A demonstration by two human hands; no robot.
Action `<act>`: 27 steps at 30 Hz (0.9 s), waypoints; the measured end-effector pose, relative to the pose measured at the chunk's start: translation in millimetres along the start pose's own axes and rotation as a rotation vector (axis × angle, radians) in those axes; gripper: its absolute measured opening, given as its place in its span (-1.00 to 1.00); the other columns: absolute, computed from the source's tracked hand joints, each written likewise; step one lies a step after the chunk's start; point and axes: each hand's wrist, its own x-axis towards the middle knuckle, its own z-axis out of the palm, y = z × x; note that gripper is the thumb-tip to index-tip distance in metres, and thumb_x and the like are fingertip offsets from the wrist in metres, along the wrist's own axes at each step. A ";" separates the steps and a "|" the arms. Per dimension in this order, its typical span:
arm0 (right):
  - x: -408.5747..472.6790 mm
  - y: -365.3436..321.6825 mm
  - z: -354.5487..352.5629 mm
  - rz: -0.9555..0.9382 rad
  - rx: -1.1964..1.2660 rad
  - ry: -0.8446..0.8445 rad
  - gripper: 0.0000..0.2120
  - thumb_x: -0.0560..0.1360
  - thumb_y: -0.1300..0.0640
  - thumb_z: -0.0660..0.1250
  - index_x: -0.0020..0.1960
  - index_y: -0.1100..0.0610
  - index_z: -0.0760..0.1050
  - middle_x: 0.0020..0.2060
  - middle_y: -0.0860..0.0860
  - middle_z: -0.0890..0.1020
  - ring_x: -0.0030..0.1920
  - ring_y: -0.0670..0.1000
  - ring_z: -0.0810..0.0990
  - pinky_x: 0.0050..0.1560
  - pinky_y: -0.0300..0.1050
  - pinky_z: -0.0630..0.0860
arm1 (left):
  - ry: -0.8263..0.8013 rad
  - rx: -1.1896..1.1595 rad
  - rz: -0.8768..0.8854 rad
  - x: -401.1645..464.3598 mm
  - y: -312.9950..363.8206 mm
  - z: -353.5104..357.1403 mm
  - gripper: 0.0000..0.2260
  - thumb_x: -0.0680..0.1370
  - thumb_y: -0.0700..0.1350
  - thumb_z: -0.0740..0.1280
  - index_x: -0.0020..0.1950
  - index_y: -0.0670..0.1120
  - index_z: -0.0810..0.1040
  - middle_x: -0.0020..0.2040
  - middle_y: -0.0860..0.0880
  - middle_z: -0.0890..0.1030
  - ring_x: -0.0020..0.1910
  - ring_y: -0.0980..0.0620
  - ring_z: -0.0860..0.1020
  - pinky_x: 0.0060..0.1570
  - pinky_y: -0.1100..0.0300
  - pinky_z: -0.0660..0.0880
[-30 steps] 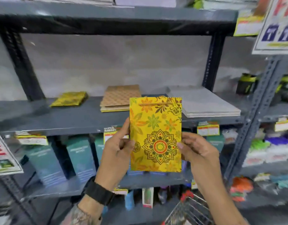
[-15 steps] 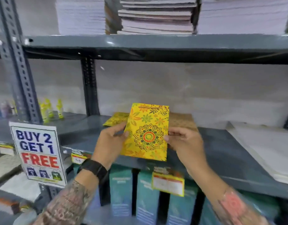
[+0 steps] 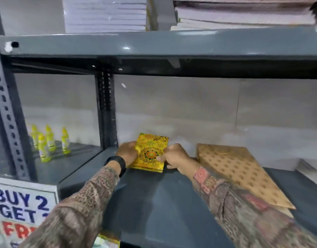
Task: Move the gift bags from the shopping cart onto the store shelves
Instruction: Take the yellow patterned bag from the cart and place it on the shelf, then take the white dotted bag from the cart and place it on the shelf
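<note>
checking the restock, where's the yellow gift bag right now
In the head view the yellow gift bag sits mid-frame on the grey shelf, between both hands, left of the brown bags.

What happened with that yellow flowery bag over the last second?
Both hands carried the yellow gift bag from chest height, forward and down onto the grey shelf, where it now lies on a yellow stack beside the brown gift bags. The left hand and right hand kept their grip on its sides throughout. The brown bags stayed put.
</note>
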 end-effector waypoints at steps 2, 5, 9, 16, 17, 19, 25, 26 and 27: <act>11.4 -0.6 5.7 0.033 -0.018 -0.053 -0.69 0.43 0.30 0.56 0.14 0.26 0.59 -0.12 0.07 0.60 -0.16 0.02 0.65 -0.12 -0.01 0.69 | -0.017 -0.007 -0.036 16.0 -9.5 0.8 -0.60 0.59 -0.28 0.23 0.44 -0.18 0.52 0.39 -0.23 0.56 0.37 -0.21 0.53 0.25 0.15 0.46; 15.7 -1.0 9.0 0.091 -0.004 -0.111 -0.83 0.46 0.37 0.51 -0.09 0.19 0.56 -0.24 0.03 0.53 -0.37 -0.03 0.50 -0.56 -0.22 0.48 | -0.028 -0.008 -0.079 27.6 -17.9 4.7 -0.64 0.60 -0.26 0.26 0.38 -0.26 0.54 0.34 -0.29 0.59 0.34 -0.24 0.56 0.23 0.11 0.49; 0.9 -3.9 -9.8 -0.032 -0.010 -0.068 -0.52 0.49 0.30 0.51 0.38 0.29 0.50 0.20 0.07 0.62 0.02 0.04 0.55 -0.05 -0.01 0.67 | 0.048 -0.111 -0.106 20.2 -8.1 -0.2 -0.55 0.55 -0.24 0.34 0.46 -0.20 0.48 0.44 -0.21 0.53 0.41 -0.18 0.52 0.34 0.10 0.47; -122.2 6.9 -126.6 -0.513 0.283 0.102 -0.67 0.49 0.38 0.47 0.06 -0.01 0.59 0.11 0.06 0.66 -0.06 -0.10 0.64 -0.11 -0.19 0.62 | 0.214 -0.211 0.294 -116.1 73.3 23.8 -0.64 0.57 -0.24 0.36 0.37 -0.06 0.59 0.26 -0.06 0.67 0.08 0.09 0.66 0.15 0.26 0.53; -151.3 17.2 -148.0 -0.579 0.305 0.137 -0.66 0.47 0.36 0.49 0.04 -0.05 0.59 0.08 0.02 0.68 -0.05 -0.09 0.65 -0.09 -0.19 0.63 | 0.218 -0.244 0.375 -144.7 86.3 36.0 -0.64 0.57 -0.26 0.35 0.36 -0.07 0.60 0.23 -0.03 0.68 0.01 0.19 0.66 0.10 0.38 0.52; -208.3 49.0 -186.3 -0.661 0.313 0.220 -0.68 0.43 0.28 0.49 0.06 -0.07 0.62 0.06 -0.01 0.72 0.02 -0.05 0.68 0.00 -0.14 0.66 | 0.201 -0.341 0.507 -204.7 107.0 66.6 -0.67 0.58 -0.29 0.36 0.33 -0.08 0.62 0.18 -0.01 0.69 -0.01 0.25 0.66 0.05 0.50 0.51; -366.5 196.1 -277.7 -0.575 0.214 0.508 -0.70 0.47 0.27 0.49 0.10 -0.05 0.62 0.09 -0.04 0.71 -0.01 -0.07 0.69 -0.03 -0.30 0.58 | -0.049 -0.535 0.553 -381.1 129.3 216.4 -0.67 0.53 -0.16 0.40 0.19 0.22 0.66 0.11 0.10 0.74 0.03 0.21 0.70 0.08 0.43 0.54; -391.5 227.0 -288.5 -0.520 0.201 0.559 -0.71 0.46 0.27 0.50 0.09 -0.03 0.62 0.09 -0.03 0.71 -0.01 -0.03 0.69 -0.02 -0.29 0.59 | -0.119 -0.541 0.525 -407.1 126.5 247.0 -0.66 0.53 -0.16 0.39 0.18 0.25 0.66 0.12 0.10 0.74 0.04 0.18 0.70 0.08 0.42 0.54; -412.0 255.9 -296.2 -0.471 0.189 0.611 -0.73 0.45 0.27 0.51 0.08 0.00 0.62 0.08 -0.02 0.70 0.01 -0.01 0.69 0.01 -0.25 0.59 | -0.177 -0.542 0.509 -428.9 121.0 274.5 -0.64 0.53 -0.16 0.39 0.17 0.28 0.65 0.12 0.11 0.73 0.05 0.17 0.70 0.08 0.40 0.55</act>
